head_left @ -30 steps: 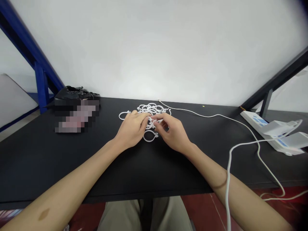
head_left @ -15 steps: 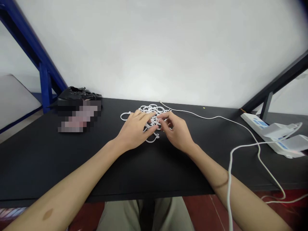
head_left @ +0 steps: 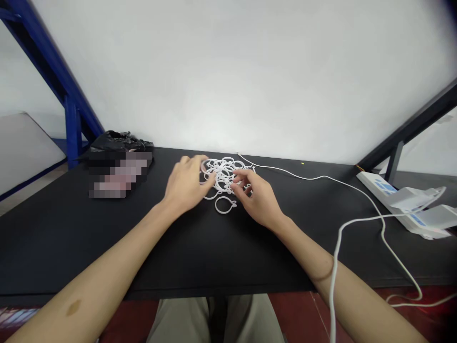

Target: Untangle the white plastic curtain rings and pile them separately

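A heap of thin white rings (head_left: 223, 174), shaped like curtain rings with small eyelets at the joint, lies on the black table (head_left: 214, 257). One white ring (head_left: 223, 205) rests by itself just in front of the heap. My left hand (head_left: 187, 183) cups the heap's left edge, thumb and fingers apart; some rings there are hidden behind it. At the right edge is my right hand (head_left: 257, 196), its fingers bent, with a gap between thumb and index finger by the rings. Whether its other fingers touch a ring is hidden.
A black plastic bag (head_left: 117, 141) lies at the back left, beside a blurred-out item. From behind the heap a white cable (head_left: 303, 177) runs right, and another crosses over my right forearm. A white power strip (head_left: 389, 190) with plugged-in adapters lies at the right.
My left hand has moved left off the heap's middle to its left edge, uncovering more rings. The ring at the left now no longer shows apart. My right hand has shifted slightly left.
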{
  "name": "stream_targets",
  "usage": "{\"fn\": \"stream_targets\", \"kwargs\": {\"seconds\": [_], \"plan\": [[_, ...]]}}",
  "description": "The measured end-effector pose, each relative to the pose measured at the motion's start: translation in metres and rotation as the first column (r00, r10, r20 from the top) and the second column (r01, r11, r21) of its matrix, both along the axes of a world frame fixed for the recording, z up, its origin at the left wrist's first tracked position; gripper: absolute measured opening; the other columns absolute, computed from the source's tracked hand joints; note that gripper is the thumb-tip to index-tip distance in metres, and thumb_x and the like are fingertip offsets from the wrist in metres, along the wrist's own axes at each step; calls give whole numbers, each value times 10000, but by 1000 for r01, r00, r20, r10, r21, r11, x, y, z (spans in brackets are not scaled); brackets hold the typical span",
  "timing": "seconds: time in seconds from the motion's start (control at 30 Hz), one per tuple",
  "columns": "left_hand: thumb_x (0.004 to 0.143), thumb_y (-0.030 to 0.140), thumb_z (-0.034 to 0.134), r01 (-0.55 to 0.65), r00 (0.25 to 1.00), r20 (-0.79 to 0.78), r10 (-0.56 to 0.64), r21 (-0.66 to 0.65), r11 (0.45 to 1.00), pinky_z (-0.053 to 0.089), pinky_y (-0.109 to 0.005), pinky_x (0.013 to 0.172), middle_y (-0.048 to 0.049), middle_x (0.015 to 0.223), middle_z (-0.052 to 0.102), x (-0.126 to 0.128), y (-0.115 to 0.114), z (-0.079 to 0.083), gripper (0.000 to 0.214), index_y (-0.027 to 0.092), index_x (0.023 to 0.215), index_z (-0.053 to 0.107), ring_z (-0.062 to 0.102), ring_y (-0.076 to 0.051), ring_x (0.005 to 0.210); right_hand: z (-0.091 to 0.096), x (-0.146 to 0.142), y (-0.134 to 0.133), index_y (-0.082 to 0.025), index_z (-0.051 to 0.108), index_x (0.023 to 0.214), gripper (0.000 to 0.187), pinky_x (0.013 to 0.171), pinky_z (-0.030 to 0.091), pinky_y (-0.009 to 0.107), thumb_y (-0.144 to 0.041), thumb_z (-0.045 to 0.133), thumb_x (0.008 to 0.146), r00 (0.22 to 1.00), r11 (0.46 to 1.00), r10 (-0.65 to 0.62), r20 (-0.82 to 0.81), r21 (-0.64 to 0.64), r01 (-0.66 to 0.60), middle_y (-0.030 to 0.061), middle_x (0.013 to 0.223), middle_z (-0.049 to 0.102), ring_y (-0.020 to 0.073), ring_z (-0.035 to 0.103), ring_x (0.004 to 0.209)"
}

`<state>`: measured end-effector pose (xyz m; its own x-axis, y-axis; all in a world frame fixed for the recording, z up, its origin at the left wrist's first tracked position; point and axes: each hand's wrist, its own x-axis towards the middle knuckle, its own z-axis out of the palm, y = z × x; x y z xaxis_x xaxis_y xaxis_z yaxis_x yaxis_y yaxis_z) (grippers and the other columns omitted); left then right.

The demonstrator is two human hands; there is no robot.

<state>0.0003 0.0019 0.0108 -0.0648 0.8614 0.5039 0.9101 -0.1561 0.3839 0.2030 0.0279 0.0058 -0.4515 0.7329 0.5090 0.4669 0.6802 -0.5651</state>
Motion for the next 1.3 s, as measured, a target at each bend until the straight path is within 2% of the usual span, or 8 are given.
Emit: {"fn": "stream_targets", "kwargs": {"seconds": [0.1,0.23,0.43,0.53,0.73,0.83,0.93,1.3], "plan": [[858,491,526,-252,967,18,253,-59,966,463,-493,858,-138,990,659,-25,8,-2,393,171,1077,587,549,-357,1040,-2,0,-1,-220,628,1004,120,735,504,310,-278,569,916,992,998,45,114,47,-51,40,918,660,170,613,839],[856,477,488,-424,905,-70,419,-87,901,434,-556,873,-219,1085,648,-56,12,-12,423,141,1089,598,514,-424,1115,3,4,-5,-218,633,949,103,787,496,326,-181,572,874,958,988,142,247,23,-152,40,926,645,189,588,902],[835,451,485,-522,832,-270,485,-80,849,387,-626,847,-290,1093,626,-70,11,-22,437,88,1013,651,474,-488,1102,10,11,-7,-207,637,971,229,808,492,349,-104,589,772,882,976,203,426,-13,-219,58,946,610,205,568,911],[853,384,459,-440,873,-251,419,-36,897,391,-592,853,-241,1160,610,-64,11,-20,405,127,1106,643,460,-457,1128,8,12,-5,-210,629,936,159,800,491,340,-131,589,803,878,976,208,432,-28,-217,52,921,607,200,574,905],[899,342,453,-107,985,-133,107,7,994,374,-528,921,-114,1140,643,-41,10,-12,313,220,1114,645,462,-354,1113,2,9,-1,-212,594,980,137,757,498,312,-150,563,861,928,977,211,306,-47,-207,39,949,625,168,594,858],[923,465,475,123,990,-71,-121,23,992,389,-465,945,-76,1155,638,-24,2,-5,389,228,1209,594,488,-292,1091,2,8,0,-214,580,1034,168,765,508,312,-163,569,874,964,985,169,208,-5,-172,44,990,632,162,607,858],[873,566,555,345,932,-103,-347,-40,938,400,-435,940,-67,1158,638,-9,-7,-1,532,226,1282,545,512,-261,1054,2,7,1,-216,587,1042,163,750,515,305,-162,556,892,980,986,150,132,58,-158,43,982,630,160,607,852],[870,455,608,384,899,-199,-391,-73,920,413,-434,907,-52,1040,663,3,-14,-2,360,222,1144,585,539,-258,1000,4,5,1,-225,627,1029,171,731,514,281,-149,511,929,989,985,141,39,97,-145,43,975,634,147,613,826]]}}
